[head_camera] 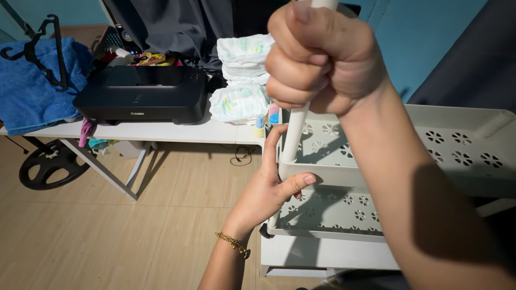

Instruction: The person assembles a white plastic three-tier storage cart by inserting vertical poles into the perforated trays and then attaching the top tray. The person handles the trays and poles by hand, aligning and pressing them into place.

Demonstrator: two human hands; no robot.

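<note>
Closest to my view, my right hand (317,59) has its fingers clamped in a fist around the white post (294,134), which stands upright in the corner socket of the white tiered cart's upper tray (462,126). My left hand (269,190) grips that tray corner, thumb along the rim. Behind, a bench (161,130) carries a black printer (142,94), stacked diapers (242,75) and a blue towel (29,86).

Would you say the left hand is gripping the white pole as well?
No, the left hand grips the corner of the upper tray, while only the right hand is closed in a fist around the white pole.
</note>
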